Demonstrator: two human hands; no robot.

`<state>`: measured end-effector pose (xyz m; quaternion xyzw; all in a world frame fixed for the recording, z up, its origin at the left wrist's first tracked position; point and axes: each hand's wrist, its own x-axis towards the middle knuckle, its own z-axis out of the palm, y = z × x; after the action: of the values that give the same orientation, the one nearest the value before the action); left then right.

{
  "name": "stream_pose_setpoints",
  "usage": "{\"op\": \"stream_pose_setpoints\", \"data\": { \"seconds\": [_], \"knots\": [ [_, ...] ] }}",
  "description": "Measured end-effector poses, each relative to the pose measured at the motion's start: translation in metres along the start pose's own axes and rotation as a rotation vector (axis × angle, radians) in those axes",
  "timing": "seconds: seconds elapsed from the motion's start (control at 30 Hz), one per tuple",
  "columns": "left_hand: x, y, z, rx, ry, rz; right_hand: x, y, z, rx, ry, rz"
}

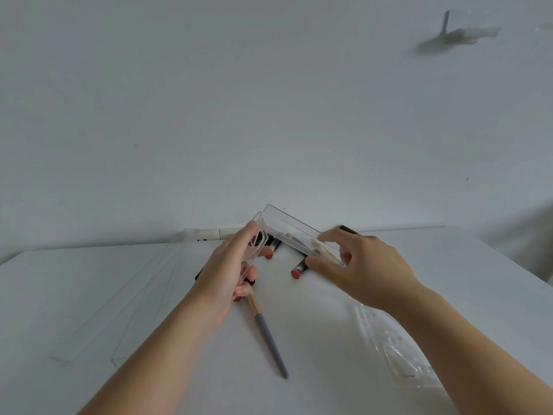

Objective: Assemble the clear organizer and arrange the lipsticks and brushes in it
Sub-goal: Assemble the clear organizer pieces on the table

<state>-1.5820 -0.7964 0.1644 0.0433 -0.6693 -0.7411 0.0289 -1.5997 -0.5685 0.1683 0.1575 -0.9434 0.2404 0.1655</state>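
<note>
While both forearms reach in from the near edge of the white table, each hand grips a clear organizer panel above the table's far middle. The left hand curls its fingers and thumb round a short slotted clear panel, held on edge and tilted. The right hand pinches the near end of a longer clear panel between thumb and bent fingers. The two panels meet at their far ends in a corner, just touching, as far as the clear plastic lets one tell.

Under the panels, near the table's far edge, lie lipsticks: one red-ended lipstick rests just beside the right thumb, and a second lipstick shows between the panels. Others are mostly hidden behind the hands. A makeup brush with a grey handle and gold ferrule lies on the table's near middle, its head end under the left hand.

Towards the left edge lie two long clear strips, side by side. Towards the right edge, partly under the right forearm, lies a clear perforated panel.
</note>
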Motion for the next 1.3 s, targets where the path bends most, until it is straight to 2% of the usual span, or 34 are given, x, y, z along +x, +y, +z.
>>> {"op": "stream_pose_setpoints", "data": {
  "seconds": [0.3, 0.57, 0.9, 1.3],
  "knots": [
    [0.0004, -0.0018, 0.0015, 0.086, 0.083, 0.018, -0.0010, 0.0027, -0.0014, 0.070, -0.023, -0.045],
    [0.0031, -0.0008, -0.0048, 0.226, 0.083, 0.001, 0.0006, 0.0066, -0.0037, 0.101, -0.084, -0.042],
    [0.0007, -0.0007, -0.0040, 0.338, 0.083, 0.132, -0.0008, 0.0048, 0.0003, 0.097, -0.152, -0.086],
    [0.0053, -0.0083, -0.0053, 0.453, 0.159, 0.215, 0.0008, 0.0049, 0.0054, -0.020, -0.105, -0.145]
  ]
}}
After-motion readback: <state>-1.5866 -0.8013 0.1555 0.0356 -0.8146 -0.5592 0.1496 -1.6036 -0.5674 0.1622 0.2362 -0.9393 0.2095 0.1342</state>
